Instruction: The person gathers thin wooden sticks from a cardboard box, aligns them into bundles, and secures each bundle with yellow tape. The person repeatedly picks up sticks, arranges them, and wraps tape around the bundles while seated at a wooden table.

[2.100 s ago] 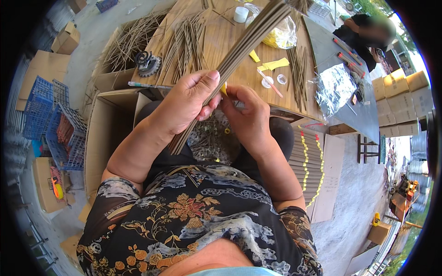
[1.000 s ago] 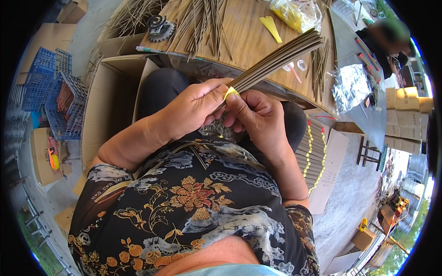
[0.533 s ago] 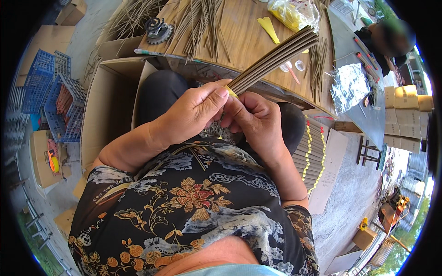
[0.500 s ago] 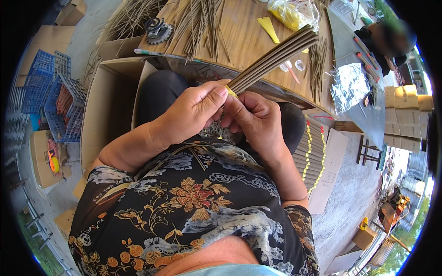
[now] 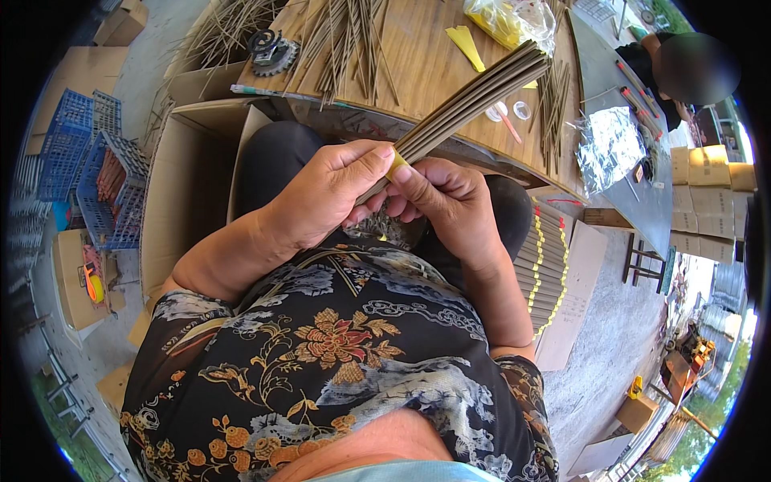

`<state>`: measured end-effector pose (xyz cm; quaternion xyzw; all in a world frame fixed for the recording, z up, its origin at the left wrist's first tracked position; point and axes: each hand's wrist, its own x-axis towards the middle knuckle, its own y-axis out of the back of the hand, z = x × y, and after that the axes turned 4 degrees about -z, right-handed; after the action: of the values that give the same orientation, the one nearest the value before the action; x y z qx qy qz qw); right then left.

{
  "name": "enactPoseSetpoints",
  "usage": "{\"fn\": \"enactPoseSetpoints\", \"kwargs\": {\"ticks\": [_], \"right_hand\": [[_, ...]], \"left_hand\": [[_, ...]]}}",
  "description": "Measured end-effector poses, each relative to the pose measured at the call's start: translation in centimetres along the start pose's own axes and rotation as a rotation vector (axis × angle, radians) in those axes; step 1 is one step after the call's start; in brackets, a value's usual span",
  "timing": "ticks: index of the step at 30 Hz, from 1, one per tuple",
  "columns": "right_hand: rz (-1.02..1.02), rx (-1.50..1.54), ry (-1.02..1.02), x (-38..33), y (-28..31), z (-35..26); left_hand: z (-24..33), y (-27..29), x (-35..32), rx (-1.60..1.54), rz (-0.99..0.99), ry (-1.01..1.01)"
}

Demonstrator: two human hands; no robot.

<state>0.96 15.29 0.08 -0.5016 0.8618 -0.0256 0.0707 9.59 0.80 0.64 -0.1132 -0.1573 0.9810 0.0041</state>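
Observation:
A bundle of thin brown incense sticks [image 5: 474, 100] slants up and right over the table edge from between my hands. Around its lower part sits a yellow paper band [image 5: 396, 165]. My left hand [image 5: 333, 189] is closed round the bundle, its thumb lying along the band. From the right, my right hand [image 5: 446, 201] pinches at the band, thumb pressed against it and fingers curled beneath. The lower end of the bundle is mostly hidden behind my left hand.
Loose incense sticks [image 5: 353, 48], yellow paper strips [image 5: 466, 48] and a plastic bag [image 5: 514, 20] lie on the wooden table [image 5: 426, 48]. An open cardboard box [image 5: 193, 185] stands at my left. Banded bundles [image 5: 542, 265] lie at my right. Another person [image 5: 654, 64] is at the far right.
The bundle has turned slightly in my hands, and more of the yellow band and of the sticks below it shows. My right thumb has shifted on the band.

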Motion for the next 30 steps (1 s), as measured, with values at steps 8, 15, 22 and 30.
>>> {"fn": "enactPoseSetpoints", "kwargs": {"ticks": [8, 15, 22, 30], "right_hand": [[-0.003, -0.004, 0.030, 0.1, 0.4, 0.8], [0.275, -0.405, 0.368, 1.0, 1.2, 1.7], [0.365, -0.289, 0.130, -0.6, -0.1, 1.3], [0.255, -0.152, 0.135, -1.5, -0.6, 0.7]], "left_hand": [[-0.3, -0.1, 0.1, 0.063, 0.003, -0.027], [-0.3, -0.9, -0.2, 0.243, 0.118, -0.095], [-1.0, -1.6, -0.1, 0.464, 0.210, -0.285], [-0.5, -2.1, -0.5, 0.556, 0.183, -0.323]]}}
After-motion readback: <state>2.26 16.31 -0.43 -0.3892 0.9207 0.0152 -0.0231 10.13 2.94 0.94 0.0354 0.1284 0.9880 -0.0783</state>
